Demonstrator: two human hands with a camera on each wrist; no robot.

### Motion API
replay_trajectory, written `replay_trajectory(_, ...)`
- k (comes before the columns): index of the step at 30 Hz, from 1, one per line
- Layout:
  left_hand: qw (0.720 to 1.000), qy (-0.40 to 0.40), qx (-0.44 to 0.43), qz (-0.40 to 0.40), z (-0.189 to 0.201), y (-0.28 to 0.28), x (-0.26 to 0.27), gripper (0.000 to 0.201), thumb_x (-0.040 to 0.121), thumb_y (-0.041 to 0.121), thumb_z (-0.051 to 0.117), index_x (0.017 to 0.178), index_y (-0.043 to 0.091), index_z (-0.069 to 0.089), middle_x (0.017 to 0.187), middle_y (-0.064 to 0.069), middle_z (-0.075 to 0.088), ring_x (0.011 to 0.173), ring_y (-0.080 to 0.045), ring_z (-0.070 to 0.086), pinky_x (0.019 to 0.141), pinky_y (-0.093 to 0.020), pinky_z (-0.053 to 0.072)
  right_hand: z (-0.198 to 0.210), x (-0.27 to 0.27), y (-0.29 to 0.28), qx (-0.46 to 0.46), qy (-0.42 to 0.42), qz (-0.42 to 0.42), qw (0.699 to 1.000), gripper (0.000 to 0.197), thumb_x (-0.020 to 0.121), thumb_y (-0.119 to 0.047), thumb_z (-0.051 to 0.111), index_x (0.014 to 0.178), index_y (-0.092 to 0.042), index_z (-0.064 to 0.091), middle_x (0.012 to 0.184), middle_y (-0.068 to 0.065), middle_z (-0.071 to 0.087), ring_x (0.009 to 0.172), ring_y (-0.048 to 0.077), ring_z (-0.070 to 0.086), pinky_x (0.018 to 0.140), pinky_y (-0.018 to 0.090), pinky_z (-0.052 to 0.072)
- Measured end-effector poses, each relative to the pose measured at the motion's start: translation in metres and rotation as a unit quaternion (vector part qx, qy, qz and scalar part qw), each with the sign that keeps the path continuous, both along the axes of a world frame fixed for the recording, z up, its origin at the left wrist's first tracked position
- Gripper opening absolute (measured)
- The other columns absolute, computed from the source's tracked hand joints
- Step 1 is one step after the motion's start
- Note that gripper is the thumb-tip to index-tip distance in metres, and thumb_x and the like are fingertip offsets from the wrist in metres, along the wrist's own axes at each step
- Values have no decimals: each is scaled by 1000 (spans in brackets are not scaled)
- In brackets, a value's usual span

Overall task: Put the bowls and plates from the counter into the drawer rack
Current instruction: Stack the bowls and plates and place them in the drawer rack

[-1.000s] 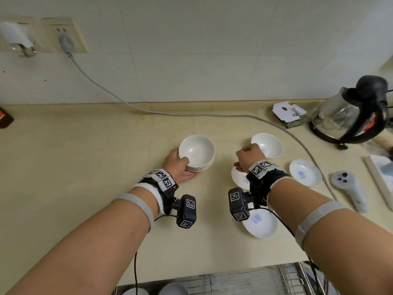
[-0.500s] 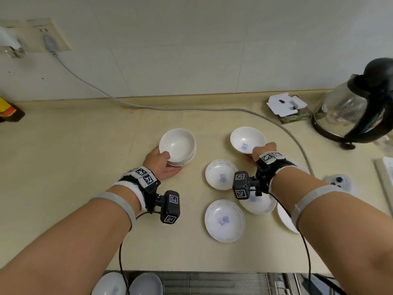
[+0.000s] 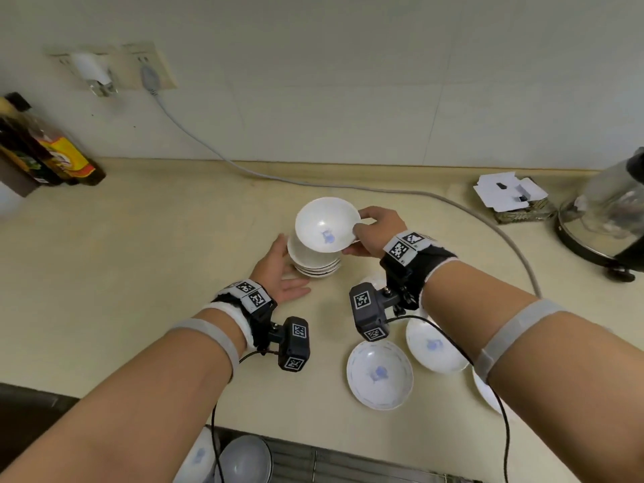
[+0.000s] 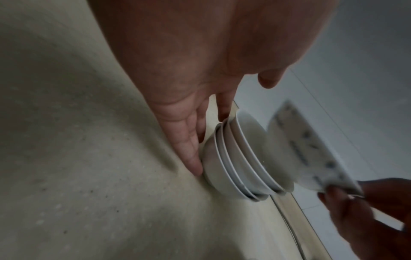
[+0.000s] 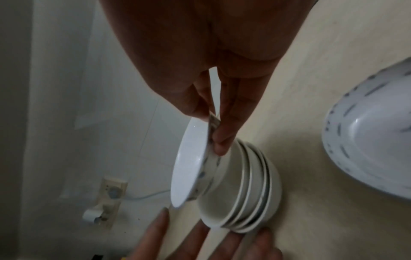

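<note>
I see a stack of plain white bowls (image 3: 315,261) at frame centre on the beige counter (image 3: 139,256), upright and nested. A white bowl with a blue motif (image 3: 327,224) sits tilted just above the stack, pinched at its rim. Three blue-patterned plates lie flat at lower right: one (image 3: 380,374), one (image 3: 435,346) partly hidden, one (image 3: 482,388) mostly hidden. Two dishes (image 3: 223,458) show in the drawer rack (image 3: 313,461) at bottom edge.
</note>
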State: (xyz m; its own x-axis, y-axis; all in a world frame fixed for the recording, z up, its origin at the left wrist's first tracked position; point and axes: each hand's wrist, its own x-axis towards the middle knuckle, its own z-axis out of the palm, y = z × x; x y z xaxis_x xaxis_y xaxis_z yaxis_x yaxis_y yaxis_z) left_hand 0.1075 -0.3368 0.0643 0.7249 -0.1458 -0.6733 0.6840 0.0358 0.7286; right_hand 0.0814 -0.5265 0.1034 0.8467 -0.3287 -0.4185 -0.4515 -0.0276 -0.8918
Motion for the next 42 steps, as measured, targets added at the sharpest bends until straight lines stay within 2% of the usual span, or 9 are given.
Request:
replay_trajectory(6, 999, -9, -36, -7, 0, 5, 2, 52, 91, 61, 54, 128, 25, 51, 132, -9, 57, 110, -27, 64, 102, -53, 50, -18, 5, 23, -65, 37, 5, 997, 34, 82, -8, 56, 114, -18, 64, 102, 21, 74, 71, 36, 76, 68, 44, 64)
replay_trajectory(11, 999, -28, -25, -16, -5, -1, 7, 37, 97, 31, 59, 132, 20, 52, 139, -13, 55, 109, -32, 65, 95, -51, 55, -24, 7, 26, -101, 31, -9, 994, 22, 82, -8, 60, 102, -18, 59, 102, 20, 73, 72, 36, 76, 62, 42, 64)
replay_trajectory(17, 998, -49, -15, -26, -14, -6, 16, 45, 96, 9, 52, 140, 17, 48, 134, -14, 58, 115, -39, 63, 72, -42, 61, -34, 19, 23, -118, 106, 34, 987, 47, 88, -22, 61, 131, -9, 46, 100, 14, 62, 97, 35, 72, 87, 47, 60)
replay_trajectory(21, 997, -74, -12, -9, -22, -7, 17, 42, 92, 0, 48, 131, 15, 52, 134, -18, 58, 114, -42, 63, 52, -33, 61, -37, 23, 32, -36, 154, 70, 985, 45, 92, -18, 57, 133, 0, 50, 121, 20, 62, 91, 33, 67, 54, 26, 60)
replay_trajectory(24, 995, -95, -12, 5, -20, -1, 6, 39, 89, -4, 47, 121, 17, 54, 133, -18, 58, 115, -42, 62, 64, -40, 63, -40, 20, 41, 16, 138, 51, 989, 46, 90, -6, 52, 135, -5, 47, 131, 23, 56, 101, 38, 66, 50, 30, 61)
replay_trajectory(28, 991, -124, -5, 45, -8, 32, -16, 47, 87, -2, 51, 130, 16, 56, 129, -15, 61, 111, -39, 66, 76, -45, 63, -31, 7, 62, 71, 99, 66, 990, 50, 82, -8, 58, 131, -11, 44, 132, 20, 51, 108, 41, 64, 80, 53, 61)
replay_trajectory(34, 985, -151, 39, 80, 28, 113, -70, 48, 87, 3, 53, 134, 16, 56, 126, -16, 64, 101, -38, 71, 78, -46, 63, 1, -24, 129, 161, 102, 186, 964, 43, 89, -1, 48, 132, -6, 46, 131, 23, 55, 113, 42, 63, 91, 52, 57)
replay_trajectory(39, 977, -161, 87, 111, 49, 172, -129, 42, 92, 14, 59, 133, 19, 55, 127, -15, 62, 99, -34, 70, 82, -47, 62, 15, -62, 188, 194, 119, 251, 941, 45, 87, 8, 43, 130, -5, 46, 133, 23, 55, 112, 42, 64, 85, 49, 60)
replay_trajectory(42, 979, -140, 81, 128, 51, 200, -165, 47, 92, 48, 61, 132, 25, 55, 130, -10, 61, 105, -32, 68, 91, -49, 58, 17, -88, 215, 208, 128, 278, 929, 51, 86, 10, 44, 135, -3, 45, 132, 24, 56, 106, 40, 65, 73, 47, 63)
